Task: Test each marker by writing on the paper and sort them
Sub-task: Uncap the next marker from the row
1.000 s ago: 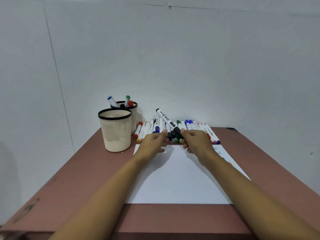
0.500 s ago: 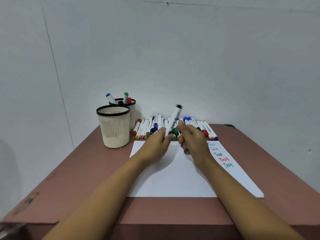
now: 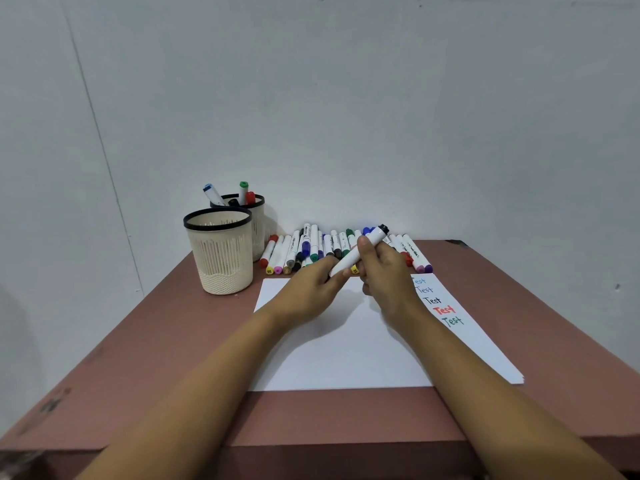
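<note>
The marker (image 3: 350, 260) tilts above the far edge of the paper (image 3: 346, 348), black end up. The right hand (image 3: 384, 268) grips its barrel and the left hand (image 3: 311, 285) pinches its lower end. Behind it on the desk (image 3: 166, 341) lies the marker row (image 3: 313, 245).

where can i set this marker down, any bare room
Bare table lies left of the paper, nearer than the front cup; the paper's near half is blank too. Crowded: the far edge, with the marker row and rear cup.
</note>
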### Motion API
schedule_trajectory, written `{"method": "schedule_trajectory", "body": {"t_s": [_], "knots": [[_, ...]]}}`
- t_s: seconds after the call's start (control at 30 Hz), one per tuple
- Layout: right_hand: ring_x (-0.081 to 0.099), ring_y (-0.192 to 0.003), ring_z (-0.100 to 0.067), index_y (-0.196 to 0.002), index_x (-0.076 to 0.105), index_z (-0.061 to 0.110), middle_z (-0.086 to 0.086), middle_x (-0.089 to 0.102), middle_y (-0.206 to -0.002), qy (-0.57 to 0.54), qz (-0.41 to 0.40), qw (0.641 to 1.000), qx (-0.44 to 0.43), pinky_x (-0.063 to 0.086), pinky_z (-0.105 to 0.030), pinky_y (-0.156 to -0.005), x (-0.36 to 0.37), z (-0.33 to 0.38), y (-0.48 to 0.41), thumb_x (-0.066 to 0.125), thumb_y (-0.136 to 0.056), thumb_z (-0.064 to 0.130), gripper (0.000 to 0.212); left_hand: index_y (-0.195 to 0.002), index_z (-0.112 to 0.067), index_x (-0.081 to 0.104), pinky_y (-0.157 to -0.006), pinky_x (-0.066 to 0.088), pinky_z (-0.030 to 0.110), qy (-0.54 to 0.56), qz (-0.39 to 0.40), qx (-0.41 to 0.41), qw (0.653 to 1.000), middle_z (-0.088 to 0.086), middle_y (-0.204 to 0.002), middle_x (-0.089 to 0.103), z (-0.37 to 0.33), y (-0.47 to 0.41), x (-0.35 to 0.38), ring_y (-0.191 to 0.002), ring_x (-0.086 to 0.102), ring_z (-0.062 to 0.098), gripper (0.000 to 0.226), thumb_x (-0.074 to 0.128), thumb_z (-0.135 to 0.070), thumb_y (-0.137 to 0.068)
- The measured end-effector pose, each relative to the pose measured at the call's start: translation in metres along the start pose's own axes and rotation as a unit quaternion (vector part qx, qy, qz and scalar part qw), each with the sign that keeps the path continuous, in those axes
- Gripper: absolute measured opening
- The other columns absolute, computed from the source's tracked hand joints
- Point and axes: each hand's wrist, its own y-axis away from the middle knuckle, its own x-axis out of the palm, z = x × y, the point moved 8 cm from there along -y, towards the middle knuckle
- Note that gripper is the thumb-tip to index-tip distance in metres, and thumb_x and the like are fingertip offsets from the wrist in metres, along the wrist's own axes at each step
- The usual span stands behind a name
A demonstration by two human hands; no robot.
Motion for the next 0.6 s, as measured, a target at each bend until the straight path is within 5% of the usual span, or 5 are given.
{"method": "schedule_trajectory", "body": {"t_s": [0.2, 0.5, 0.6], "knots": [[0.03, -0.052, -0.009, -0.075, 0.048, 0.016, 0.011, 0.036, -0.052, -0.012, 0.03, 0.999, -0.004, 0.025, -0.018, -0.044, 0.002, 0.0004, 0.0009, 0.042, -0.102, 0.03, 0.032, -0.074, -0.016, 0.044, -0.059, 0.029, 0.032, 0.081, -0.002, -0.003, 0.997, 0.002, -0.065, 0.038, -0.0019, 0.0027, 0.0, -0.057, 0.032, 0.014, 0.027, 0.049, -0.029, -0.096], [0.03, -0.05, -0.005, -0.078, 0.049, 0.017, 0.017, 0.038, -0.049, -0.031, 0.066, 0.997, -0.02, 0.026, -0.018, -0.047, 0.0071, 0.0046, 0.0035, 0.042, -0.103, 0.027, 0.028, -0.079, -0.013, 0.051, -0.041, 0.024, 0.015, 0.221, 0.047, -0.04, 0.973, -0.007, -0.051, 0.033, -0.0042, 0.0085, 0.0031, -0.043, 0.027, 0.007, 0.02, 0.052, -0.024, -0.096], [0.034, -0.044, -0.002, -0.077, 0.05, 0.016, 0.011, 0.04, -0.051, -0.03, 0.036, 0.999, -0.013, 0.027, -0.016, -0.044, 0.0051, 0.0067, 0.0046, 0.044, -0.101, 0.029, 0.028, -0.078, -0.021, 0.053, -0.047, 0.027, 0.018, 0.114, 0.001, -0.012, 0.993, -0.008, -0.057, 0.038, -0.005, 0.0055, -0.0032, -0.049, 0.032, 0.006, 0.019, 0.051, -0.028, -0.096]]}}
